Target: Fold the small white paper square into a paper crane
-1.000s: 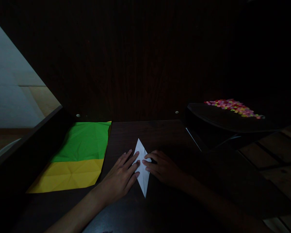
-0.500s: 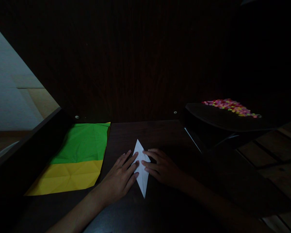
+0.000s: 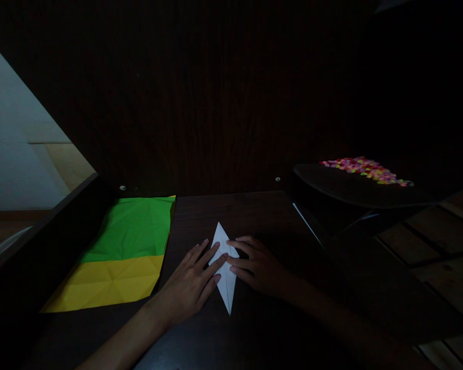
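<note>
A folded white sheet of paper (image 3: 226,291), shaped like a long diamond with a crease down its middle, lies flat on the dark wooden tabletop (image 3: 200,210). My left hand (image 3: 195,280) rests on its left side, fingers spread and fingertips touching the paper. From the right, my right hand (image 3: 256,264) lays its fingertips on the paper's right edge, with its fingers apart too. The middle fingertips of both hands almost meet near the centre crease. Part of the paper's middle is hidden under the fingers.
Creased green paper (image 3: 133,228) and yellow paper (image 3: 108,282) lie at the left beside a raised dark side board (image 3: 61,221). A dark upright panel (image 3: 200,103) closes the back. On a dark shelf (image 3: 332,187) at the right lies a pile of small colourful pieces (image 3: 366,169).
A finger of my left hand has slid slightly right and up on the paper, toward the centre crease. The paper and my right hand stay almost in place.
</note>
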A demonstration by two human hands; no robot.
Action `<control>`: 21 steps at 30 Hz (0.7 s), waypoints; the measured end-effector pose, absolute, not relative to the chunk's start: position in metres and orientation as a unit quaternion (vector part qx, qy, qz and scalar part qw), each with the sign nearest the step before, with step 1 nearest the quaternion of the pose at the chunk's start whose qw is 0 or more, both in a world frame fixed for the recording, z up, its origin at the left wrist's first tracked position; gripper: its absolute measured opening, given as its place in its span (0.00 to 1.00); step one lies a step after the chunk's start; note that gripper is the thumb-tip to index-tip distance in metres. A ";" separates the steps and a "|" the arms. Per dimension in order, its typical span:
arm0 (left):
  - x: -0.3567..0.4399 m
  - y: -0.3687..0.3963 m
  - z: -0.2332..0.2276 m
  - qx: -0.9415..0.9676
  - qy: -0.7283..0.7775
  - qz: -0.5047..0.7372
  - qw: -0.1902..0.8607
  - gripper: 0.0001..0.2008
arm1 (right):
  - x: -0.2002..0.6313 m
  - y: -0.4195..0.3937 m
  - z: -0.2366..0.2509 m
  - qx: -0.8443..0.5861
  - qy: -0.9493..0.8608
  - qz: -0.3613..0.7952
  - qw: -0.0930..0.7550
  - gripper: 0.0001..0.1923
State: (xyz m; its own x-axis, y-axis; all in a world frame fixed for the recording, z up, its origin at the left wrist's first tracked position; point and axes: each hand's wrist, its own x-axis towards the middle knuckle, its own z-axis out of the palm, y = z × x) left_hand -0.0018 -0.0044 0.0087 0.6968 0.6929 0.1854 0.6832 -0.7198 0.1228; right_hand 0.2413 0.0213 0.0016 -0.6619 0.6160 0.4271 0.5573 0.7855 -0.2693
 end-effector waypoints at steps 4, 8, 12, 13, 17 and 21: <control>-0.001 -0.004 0.009 0.920 0.376 0.105 0.021 0.27 | 0.242 0.021 0.003 -0.319 -0.910 0.066 0.257 0.13; 0.000 -0.003 0.010 0.921 0.374 0.107 0.024 0.27 | 0.242 0.022 0.004 -0.322 -0.909 0.062 0.257 0.13; -0.001 -0.004 0.010 0.920 0.375 0.107 0.028 0.26 | 0.242 0.022 0.004 -0.321 -0.907 0.062 0.266 0.11; -0.001 -0.004 0.010 0.920 0.375 0.107 0.028 0.26 | 0.242 0.022 0.004 -0.318 -0.907 0.062 0.270 0.10; -0.002 -0.003 0.009 0.921 0.375 0.105 0.029 0.26 | 0.243 0.022 0.004 -0.300 -0.909 0.052 0.286 0.08; -0.002 -0.003 0.010 0.920 0.372 0.114 0.037 0.26 | 0.245 0.023 0.004 -0.298 -0.910 0.050 0.284 0.08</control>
State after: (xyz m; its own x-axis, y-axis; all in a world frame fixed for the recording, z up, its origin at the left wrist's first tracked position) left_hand -0.0019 -0.0032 0.0101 0.6970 0.6936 0.1821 0.6766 -0.7202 0.1534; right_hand 0.2447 0.0233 0.0039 -0.6608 0.5706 0.4876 0.5141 0.8174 -0.2599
